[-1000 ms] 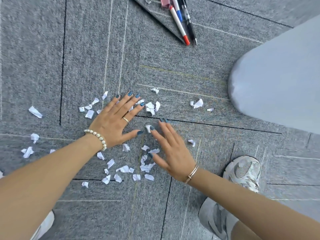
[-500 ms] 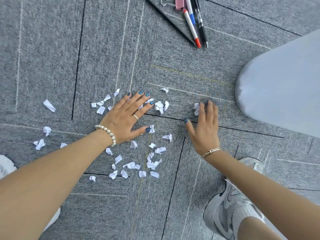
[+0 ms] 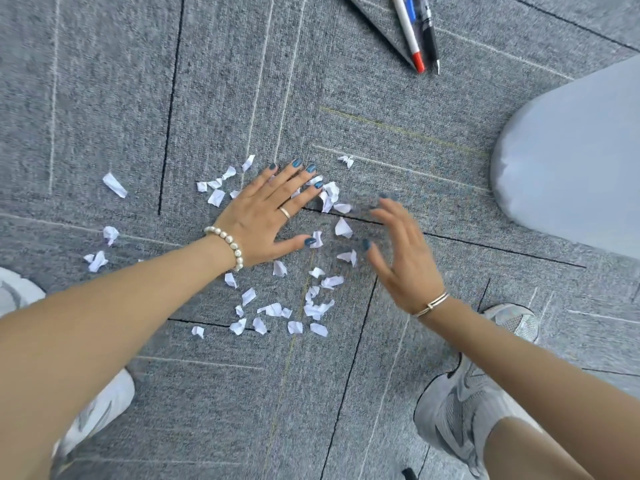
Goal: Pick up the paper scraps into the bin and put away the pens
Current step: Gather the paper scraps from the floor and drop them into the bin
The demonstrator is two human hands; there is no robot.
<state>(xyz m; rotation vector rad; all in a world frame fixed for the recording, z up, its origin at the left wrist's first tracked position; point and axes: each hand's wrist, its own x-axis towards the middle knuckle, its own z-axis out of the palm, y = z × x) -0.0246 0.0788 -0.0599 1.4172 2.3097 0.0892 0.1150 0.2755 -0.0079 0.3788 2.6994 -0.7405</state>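
Several small white paper scraps (image 3: 313, 308) lie scattered over the grey carpet, most of them between and below my hands. My left hand (image 3: 266, 214) lies flat on the carpet with its fingers spread, some scraps under and beside the fingertips. My right hand (image 3: 401, 252) is open, fingers straight and blurred, just right of the scraps near the middle. Three pens lie together at the top: one with a red cap (image 3: 408, 31), a blue one (image 3: 410, 8) and a black one (image 3: 429, 36). No bin is in view.
A pale grey rounded object (image 3: 575, 174) fills the right side. My grey shoe (image 3: 464, 414) stands at the lower right, my white shoe (image 3: 100, 414) at the lower left. More loose scraps (image 3: 114, 184) lie at the far left.
My right hand has swept back left from the far-right scraps toward the middle, bringing scraps with it. My left hand has stayed flat in place. The view has shifted a little.
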